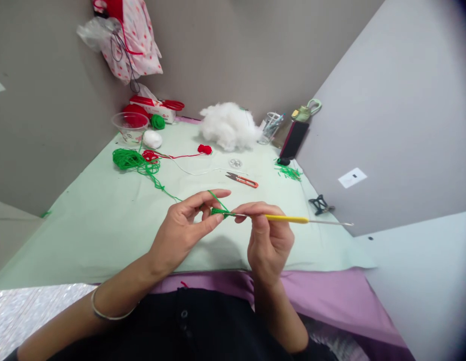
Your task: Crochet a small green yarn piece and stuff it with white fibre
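Observation:
Between the thumb and fingers of my left hand (183, 223) is a small piece of green crochet work (218, 212). A strand of green yarn runs over my left index finger, and its tail leads back to a loose green yarn heap (129, 159) at the left. My right hand (270, 238) pinches a crochet hook (287, 218) with a yellow handle and metal ends. One metal end reaches into the green work; the other points out to the right. Both hands are close together above the front of the table.
Beyond my hands lie orange thread snips (242, 179), a small round clear case (235, 163) and a red crocheted piece (204, 149). White stuffing (229, 126) sits at the back. A plastic tub (130, 131) stands left; a phone (295, 139) and green yarn scraps (290, 172) are right.

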Demonstrator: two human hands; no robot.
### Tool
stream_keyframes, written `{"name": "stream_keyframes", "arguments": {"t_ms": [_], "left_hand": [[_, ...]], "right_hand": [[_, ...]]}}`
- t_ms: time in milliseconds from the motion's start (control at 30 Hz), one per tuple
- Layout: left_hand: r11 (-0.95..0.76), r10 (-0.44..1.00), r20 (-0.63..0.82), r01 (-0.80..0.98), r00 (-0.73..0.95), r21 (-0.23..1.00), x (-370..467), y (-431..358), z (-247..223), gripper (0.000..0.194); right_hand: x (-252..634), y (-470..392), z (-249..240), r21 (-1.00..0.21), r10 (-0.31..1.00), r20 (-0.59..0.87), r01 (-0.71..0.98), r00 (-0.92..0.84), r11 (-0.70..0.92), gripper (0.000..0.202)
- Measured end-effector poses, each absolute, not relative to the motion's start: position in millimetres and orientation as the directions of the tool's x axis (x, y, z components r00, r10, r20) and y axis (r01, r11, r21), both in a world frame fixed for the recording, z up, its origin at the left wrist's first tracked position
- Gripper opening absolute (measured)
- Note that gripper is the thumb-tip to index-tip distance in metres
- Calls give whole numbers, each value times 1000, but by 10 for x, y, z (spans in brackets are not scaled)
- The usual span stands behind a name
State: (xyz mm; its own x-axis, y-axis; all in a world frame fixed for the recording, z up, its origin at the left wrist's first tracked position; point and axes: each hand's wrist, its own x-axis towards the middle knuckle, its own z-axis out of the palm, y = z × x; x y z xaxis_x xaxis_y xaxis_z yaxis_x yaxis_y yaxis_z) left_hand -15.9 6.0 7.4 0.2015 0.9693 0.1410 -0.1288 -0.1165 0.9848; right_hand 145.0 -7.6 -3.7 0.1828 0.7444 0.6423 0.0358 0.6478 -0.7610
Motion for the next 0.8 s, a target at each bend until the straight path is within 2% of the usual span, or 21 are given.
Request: {"name": "stream_keyframes", "arguments": {"t_ms": [300, 500, 567, 633, 700, 767, 800], "left_hand": [[-200, 963, 208, -62, 172, 978, -158, 53, 56, 33], [-446, 894, 444, 48, 52, 894, -94, 11, 37, 37], [-460, 888, 458, 53, 45, 886, -75, -16, 42, 36], [-366, 929, 367, -16, 48, 930, -61, -37, 52, 36], [-172, 977, 192, -184, 97, 968, -56, -39, 63, 44], [82, 975, 3, -375, 220, 923, -64, -13, 76, 53], [201, 954, -73, -439, 291, 876, -74, 10, 83, 55]], "right_hand": [[1478, -113, 2, -692, 692, 717, 207, 87, 691, 25], [1475, -132, -42, -489, 552, 832, 404, -50, 773, 24], [1454, -122, -95, -417, 500, 863, 467, -64, 779, 23], [1428, -103, -169, -347, 447, 892, 538, -64, 768, 26], [1404, -83, -242, -264, 383, 922, 625, -60, 735, 33], [1391, -72, -276, -226, 346, 937, 675, -45, 702, 36], [1392, -73, -270, -250, 356, 934, 665, -26, 704, 34]]}}
